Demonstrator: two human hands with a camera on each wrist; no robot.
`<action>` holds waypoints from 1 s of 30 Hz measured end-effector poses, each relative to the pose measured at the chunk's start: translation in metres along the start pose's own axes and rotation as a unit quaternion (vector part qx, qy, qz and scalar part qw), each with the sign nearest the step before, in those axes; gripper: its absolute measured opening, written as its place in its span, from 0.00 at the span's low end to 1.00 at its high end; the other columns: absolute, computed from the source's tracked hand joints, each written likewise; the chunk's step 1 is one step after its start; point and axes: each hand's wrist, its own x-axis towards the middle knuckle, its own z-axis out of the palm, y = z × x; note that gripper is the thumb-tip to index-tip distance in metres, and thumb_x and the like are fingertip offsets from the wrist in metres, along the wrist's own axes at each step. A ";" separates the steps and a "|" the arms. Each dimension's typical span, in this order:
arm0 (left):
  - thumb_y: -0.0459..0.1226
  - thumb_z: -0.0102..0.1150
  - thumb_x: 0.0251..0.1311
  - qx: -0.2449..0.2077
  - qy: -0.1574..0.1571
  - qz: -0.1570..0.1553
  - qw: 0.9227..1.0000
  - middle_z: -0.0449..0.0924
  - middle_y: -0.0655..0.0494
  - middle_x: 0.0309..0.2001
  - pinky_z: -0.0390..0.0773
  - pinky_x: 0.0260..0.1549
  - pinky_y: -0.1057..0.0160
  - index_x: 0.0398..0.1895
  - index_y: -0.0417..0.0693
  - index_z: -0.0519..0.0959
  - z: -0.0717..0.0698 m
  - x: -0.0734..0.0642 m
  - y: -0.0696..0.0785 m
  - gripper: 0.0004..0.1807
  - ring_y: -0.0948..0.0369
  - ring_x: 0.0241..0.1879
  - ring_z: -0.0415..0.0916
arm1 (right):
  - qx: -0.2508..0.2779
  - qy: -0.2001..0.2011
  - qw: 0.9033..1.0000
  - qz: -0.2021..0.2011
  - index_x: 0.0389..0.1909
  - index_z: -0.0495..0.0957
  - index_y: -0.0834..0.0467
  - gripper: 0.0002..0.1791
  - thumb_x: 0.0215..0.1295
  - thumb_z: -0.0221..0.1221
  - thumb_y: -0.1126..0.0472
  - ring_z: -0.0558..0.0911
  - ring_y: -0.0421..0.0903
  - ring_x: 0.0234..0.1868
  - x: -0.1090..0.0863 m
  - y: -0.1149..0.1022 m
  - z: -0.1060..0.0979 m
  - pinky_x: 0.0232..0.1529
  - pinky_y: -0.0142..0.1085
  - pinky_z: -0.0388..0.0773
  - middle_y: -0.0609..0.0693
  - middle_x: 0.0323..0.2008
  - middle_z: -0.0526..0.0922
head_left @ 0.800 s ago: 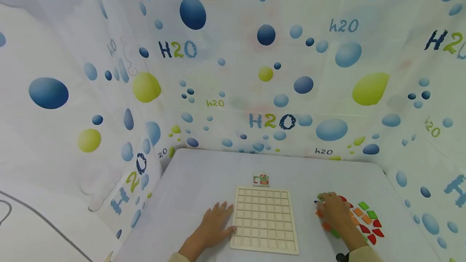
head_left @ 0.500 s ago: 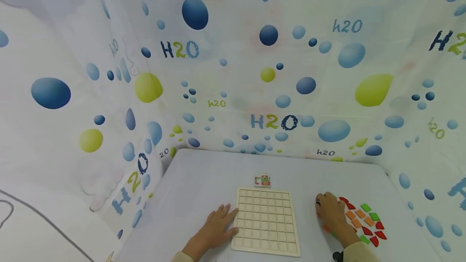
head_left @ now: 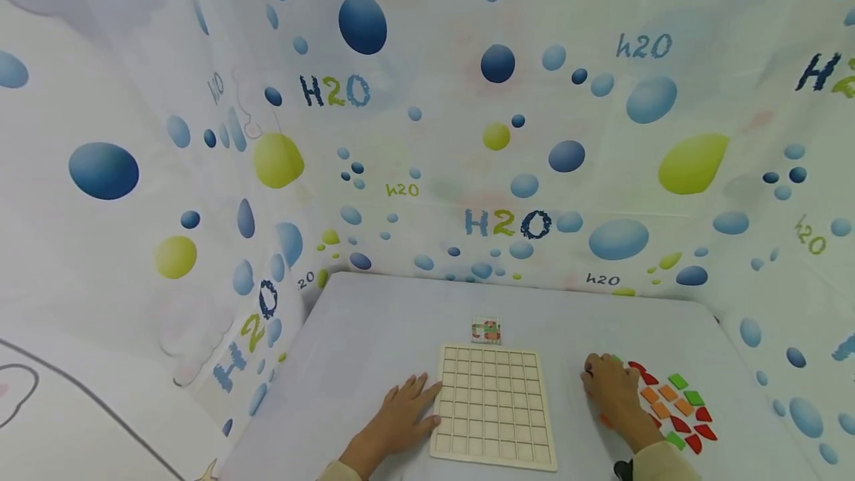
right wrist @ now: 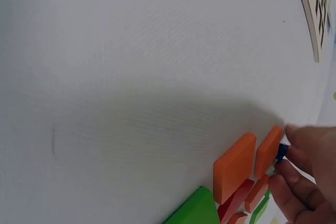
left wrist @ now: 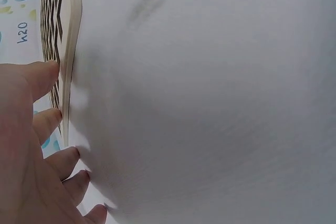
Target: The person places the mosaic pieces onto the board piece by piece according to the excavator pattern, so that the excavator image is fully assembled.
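Observation:
A pale wooden grid board (head_left: 494,407) with square cells lies flat on the table. My left hand (head_left: 404,418) rests at its left side, fingers spread; in the left wrist view the thumb and a fingertip touch the board's edge. To the board's right, my right hand (head_left: 611,388) is over the near-left part of a group of coloured tiles. In the right wrist view its thumb and fingers pinch a small dark blue piece (right wrist: 282,151), mostly hidden by the fingers. Right beside those fingertips lies an orange tile (right wrist: 268,150).
Red tiles (head_left: 704,432), orange tiles (head_left: 668,393) and green tiles (head_left: 677,381) lie scattered right of the right hand. A small patterned card (head_left: 486,330) lies just beyond the board. A printed curtain (head_left: 427,132) surrounds the white table (head_left: 374,325).
My right fingers have drawn closer together at the blue piece, which showed beside the fingertips before. The left hand stays at the board. The head view has shifted slightly.

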 end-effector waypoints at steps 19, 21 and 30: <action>0.58 0.54 0.76 -0.012 -0.008 -0.021 1.000 0.59 0.43 0.82 0.53 0.75 0.28 0.81 0.61 0.66 0.001 0.001 -0.001 0.34 0.39 0.81 0.54 | 0.063 -0.082 0.995 -0.004 0.45 0.82 0.61 0.10 0.67 0.69 0.63 0.84 0.52 0.40 0.000 0.004 -0.015 0.40 0.54 0.68 0.52 0.36 0.83; 0.58 0.54 0.76 -0.013 -0.007 -0.021 1.000 0.59 0.43 0.82 0.53 0.75 0.28 0.81 0.61 0.66 0.000 0.001 0.000 0.34 0.39 0.81 0.54 | 0.062 -0.084 0.995 -0.004 0.43 0.81 0.61 0.10 0.67 0.70 0.61 0.83 0.51 0.39 0.000 0.003 -0.014 0.40 0.55 0.69 0.51 0.35 0.83; 0.56 0.55 0.76 -0.022 -0.007 -0.015 1.000 0.60 0.42 0.82 0.54 0.74 0.27 0.81 0.61 0.67 -0.001 -0.002 0.000 0.34 0.39 0.81 0.55 | 0.088 -0.113 0.990 0.017 0.48 0.80 0.63 0.16 0.66 0.70 0.58 0.78 0.49 0.39 0.001 0.005 -0.012 0.41 0.53 0.70 0.52 0.37 0.77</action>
